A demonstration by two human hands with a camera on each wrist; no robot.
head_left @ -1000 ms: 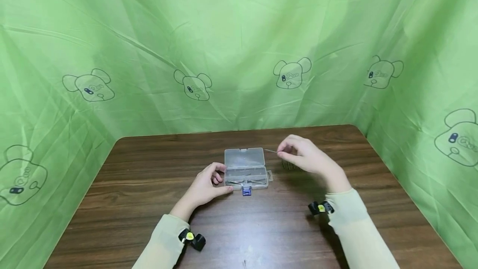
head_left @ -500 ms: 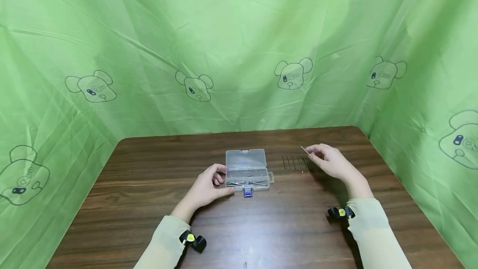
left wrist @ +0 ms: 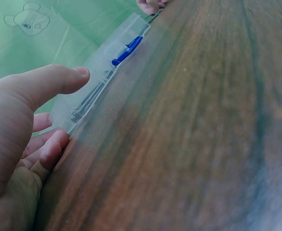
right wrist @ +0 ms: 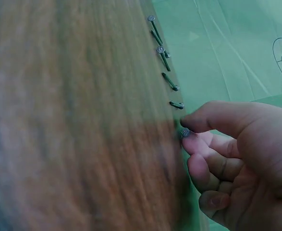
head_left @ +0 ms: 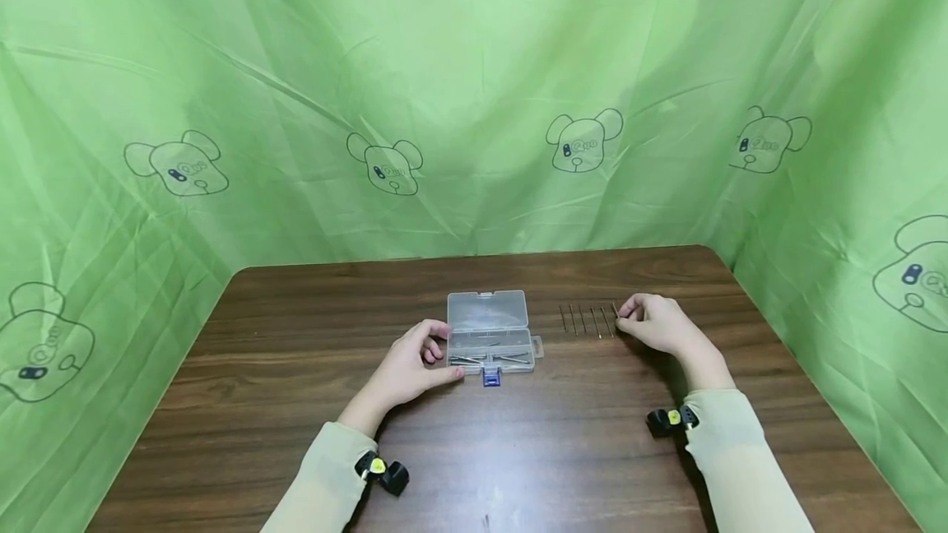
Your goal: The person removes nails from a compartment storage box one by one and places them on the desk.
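Note:
A clear plastic box (head_left: pixel 487 311) lies on the wooden table with its lid folded back. Several nails (head_left: pixel 511 359) are in its front compartments, and a blue latch (head_left: pixel 491 377) hangs at the front. My left hand (head_left: pixel 409 364) holds the box's left side, thumb at the front corner and curled fingers along the side. To the right of the box, several nails (head_left: pixel 583 320) lie in a row, roughly parallel. My right hand (head_left: pixel 659 323) pinches another nail (right wrist: pixel 184 132) at the row's right end, its head showing by the fingertips in the right wrist view.
The brown table (head_left: pixel 474 451) has its far edge just behind the box and nails. Green curtains (head_left: pixel 474 105) with printed bear heads hang around it. A small thin object (head_left: pixel 485 523) lies at the near edge. A clear hang tab (head_left: pixel 537 346) sticks out from the box's right side.
My right hand has moved right from beside the box, over the row of nails, and lowered the pinched nail at the row's right end. The left hand stays on the box.

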